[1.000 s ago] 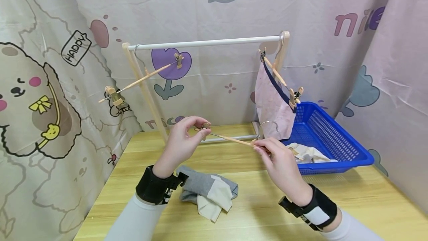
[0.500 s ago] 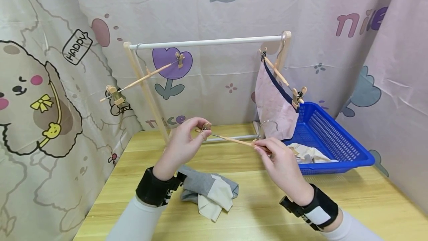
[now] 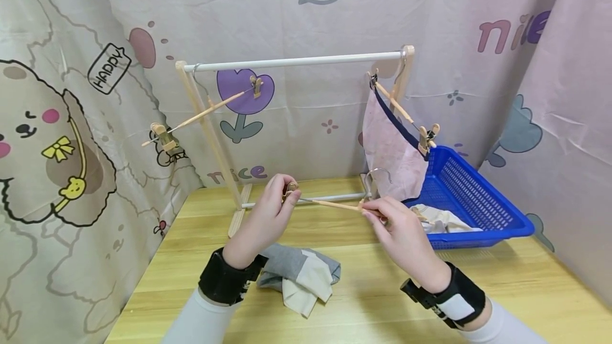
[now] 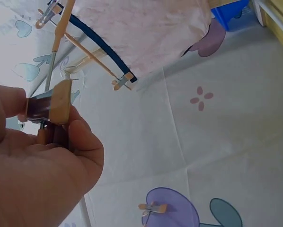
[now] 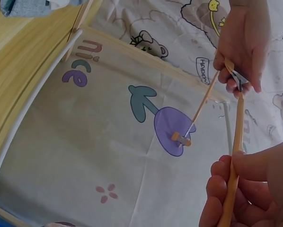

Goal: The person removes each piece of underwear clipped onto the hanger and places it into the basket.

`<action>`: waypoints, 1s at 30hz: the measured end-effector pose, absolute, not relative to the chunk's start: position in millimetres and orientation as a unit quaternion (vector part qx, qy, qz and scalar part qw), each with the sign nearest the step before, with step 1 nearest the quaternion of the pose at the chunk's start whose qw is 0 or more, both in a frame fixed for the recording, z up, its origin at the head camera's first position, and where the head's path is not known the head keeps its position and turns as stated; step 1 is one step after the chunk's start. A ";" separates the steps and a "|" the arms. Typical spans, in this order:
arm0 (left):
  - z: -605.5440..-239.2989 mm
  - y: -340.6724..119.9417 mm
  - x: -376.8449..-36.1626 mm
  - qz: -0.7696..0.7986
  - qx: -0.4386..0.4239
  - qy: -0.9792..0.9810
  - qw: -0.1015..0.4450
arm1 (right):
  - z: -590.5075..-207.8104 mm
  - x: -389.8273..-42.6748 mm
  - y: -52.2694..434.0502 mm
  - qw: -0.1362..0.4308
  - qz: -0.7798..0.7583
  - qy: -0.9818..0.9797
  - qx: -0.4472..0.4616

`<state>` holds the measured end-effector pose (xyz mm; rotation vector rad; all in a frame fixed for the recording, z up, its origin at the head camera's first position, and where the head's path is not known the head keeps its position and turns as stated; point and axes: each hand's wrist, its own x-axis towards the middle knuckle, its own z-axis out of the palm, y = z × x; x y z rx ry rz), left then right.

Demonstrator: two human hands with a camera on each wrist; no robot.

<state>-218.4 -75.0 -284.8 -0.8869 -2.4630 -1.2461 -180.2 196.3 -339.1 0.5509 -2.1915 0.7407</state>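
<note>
Pale grey long sleeves cover both forearms. Each wrist carries a broad black band; the one by the right hand (image 3: 406, 232) shows a white panel, the one by the left hand (image 3: 260, 219) is plain black

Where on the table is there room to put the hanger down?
Bare table lies at the front right, below the blue basket. A thinner strip lies at the left edge, between the curtain and the folded clothes. The middle is crowded: both hands, left hand and right hand, hold the hanger there, by the rack.
</note>
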 end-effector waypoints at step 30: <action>-309.7 -85.4 -214.9 -0.577 -0.262 -0.761 0.140 | -331.3 -186.4 188.3 0.416 0.239 -0.829 0.287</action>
